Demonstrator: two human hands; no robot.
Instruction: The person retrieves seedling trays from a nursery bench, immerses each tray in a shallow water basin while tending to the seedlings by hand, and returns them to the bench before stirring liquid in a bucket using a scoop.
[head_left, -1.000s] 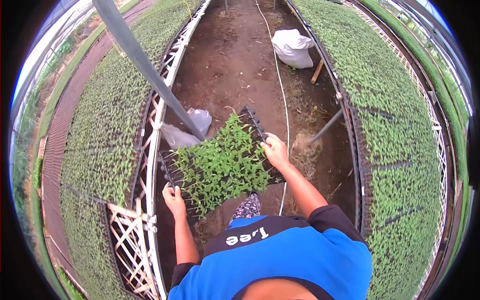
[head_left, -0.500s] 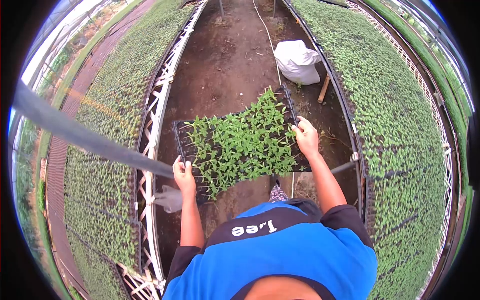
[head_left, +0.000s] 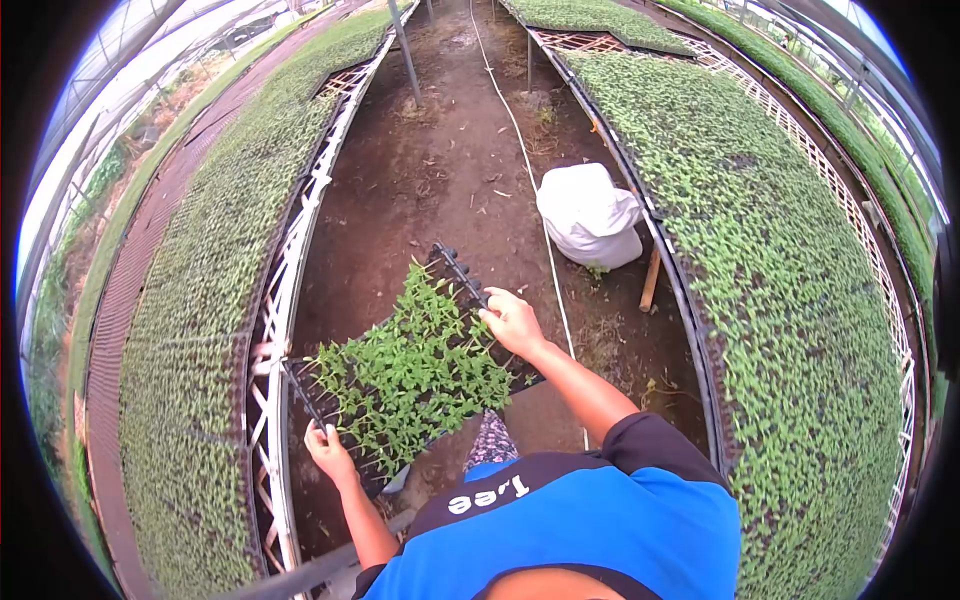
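Between my two hands hangs a black seedling tray (head_left: pixel 462 272) carrying leafy green seedlings (head_left: pixel 415 365), held in front of my body above the dirt path. My left hand (head_left: pixel 330 453) is closed on the tray's near left edge. The fingers of my right hand (head_left: pixel 512 320) grip its right edge, higher up. The tray is tilted, its right end farther forward than its left. Some seedlings lean over the front rim. Parts of the fingers under the rim are hidden.
Long benches of seedlings run along the left (head_left: pixel 200 360) and right (head_left: pixel 780 300). A white sack (head_left: pixel 588 215) stands on the path by the right bench, with a wooden stick (head_left: pixel 650 280) near it. A pale hose (head_left: pixel 520 140) lies along the path (head_left: pixel 430 170).
The tray and both hands have moved left and down in view. The white sack appears lower and nearer, and the grey pole has dropped to the bottom edge as the view shifted.
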